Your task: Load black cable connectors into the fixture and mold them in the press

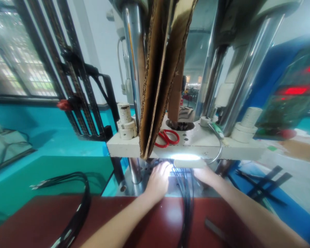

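Observation:
My left hand (pixel 158 178) reaches under the white plate of a press, back of the hand up. Its fingers point toward the lit work area beside several thin black cables (pixel 186 193); glare and blur hide what the fingertips touch. My right hand (pixel 203 173) comes in from the right, on the other side of the cables. Its fingers are behind a bright lamp bar (pixel 187 163), so their grip is hidden. The cables run from between my hands toward me over the dark red table (pixel 160 220).
Another bundle of black cables (pixel 86 196) lies at the left. Red-handled scissors (pixel 167 137) and folded cardboard (pixel 158 79) stand on the press plate (pixel 209 148). Steel columns (pixel 135 172) flank the work area. A flat dark strip (pixel 214 228) lies front right; black strips (pixel 268 184) lie beyond.

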Tool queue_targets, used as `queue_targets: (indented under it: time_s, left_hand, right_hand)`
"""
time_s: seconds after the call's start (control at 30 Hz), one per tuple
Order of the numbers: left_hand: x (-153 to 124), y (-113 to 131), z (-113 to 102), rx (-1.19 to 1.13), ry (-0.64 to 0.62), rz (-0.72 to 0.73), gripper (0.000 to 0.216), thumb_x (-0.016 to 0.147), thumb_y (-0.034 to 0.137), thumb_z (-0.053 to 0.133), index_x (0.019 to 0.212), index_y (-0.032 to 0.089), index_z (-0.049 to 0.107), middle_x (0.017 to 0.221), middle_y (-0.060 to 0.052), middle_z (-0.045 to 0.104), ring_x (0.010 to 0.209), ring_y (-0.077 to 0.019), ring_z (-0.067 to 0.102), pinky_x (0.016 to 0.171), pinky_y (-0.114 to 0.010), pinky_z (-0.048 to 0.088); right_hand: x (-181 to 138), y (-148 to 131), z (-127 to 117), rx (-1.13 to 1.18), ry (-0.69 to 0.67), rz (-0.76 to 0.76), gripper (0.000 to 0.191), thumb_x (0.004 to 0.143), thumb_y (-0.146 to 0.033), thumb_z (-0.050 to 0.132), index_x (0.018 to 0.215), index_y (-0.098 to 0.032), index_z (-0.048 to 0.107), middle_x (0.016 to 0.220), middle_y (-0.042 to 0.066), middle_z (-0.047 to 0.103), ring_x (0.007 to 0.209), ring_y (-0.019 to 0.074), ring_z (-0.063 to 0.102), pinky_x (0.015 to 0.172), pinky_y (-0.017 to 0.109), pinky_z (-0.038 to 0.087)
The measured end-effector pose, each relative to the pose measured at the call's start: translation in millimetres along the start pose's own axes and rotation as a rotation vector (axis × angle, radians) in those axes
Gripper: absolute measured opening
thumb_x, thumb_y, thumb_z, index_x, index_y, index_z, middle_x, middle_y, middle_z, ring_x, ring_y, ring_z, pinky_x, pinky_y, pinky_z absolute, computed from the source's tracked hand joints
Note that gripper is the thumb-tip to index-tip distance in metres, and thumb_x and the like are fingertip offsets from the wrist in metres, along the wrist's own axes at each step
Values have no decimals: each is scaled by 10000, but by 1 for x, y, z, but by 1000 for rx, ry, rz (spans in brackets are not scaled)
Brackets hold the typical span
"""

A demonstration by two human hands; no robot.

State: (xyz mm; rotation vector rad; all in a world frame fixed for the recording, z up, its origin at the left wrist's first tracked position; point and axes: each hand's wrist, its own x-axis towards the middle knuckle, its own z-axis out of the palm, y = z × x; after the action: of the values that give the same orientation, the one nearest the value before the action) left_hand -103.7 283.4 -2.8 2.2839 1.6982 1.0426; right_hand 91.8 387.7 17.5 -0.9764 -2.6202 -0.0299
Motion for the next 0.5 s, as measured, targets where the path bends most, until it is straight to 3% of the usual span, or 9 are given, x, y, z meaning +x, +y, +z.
queue_targets:
  time_s: [0.07,0.17,0.33,0.5]
  left_hand:
    - [7,-10,-3,205,-61,260,422,773,99,370,1179,159,468,1258,-119,461,1193,-274,364,982,-472,287]
    - [18,-19,-2,331,-127,448,383,816,134,360,1180,169,472,1216,-104,508,1160,-247,412,997,-472,273]
    - [20,-36,-9,370,-210,507,446,763,82,376,1197,158,452,1220,-96,508,1168,-229,411,1006,-427,297]
    - [9,-55,-7,300,-187,455,625,679,23,365,1292,138,334,1325,-101,409,1242,-217,328,1036,-438,277]
  right_hand:
    - [-9,-10,5,-36,-17,-93,351,771,-60,433,1073,-166,578,1006,103,615,883,211,567,784,340,438]
    - [-19,-20,12,-142,31,-196,357,789,-108,420,1121,-145,544,1021,116,614,898,238,556,792,366,427]
    - [-18,-15,24,-188,82,-165,288,867,-149,334,972,-147,602,899,96,635,791,213,571,734,343,448]
    - [-19,-6,30,-183,118,-142,289,865,-156,341,1008,-144,592,961,109,620,950,240,540,874,392,393]
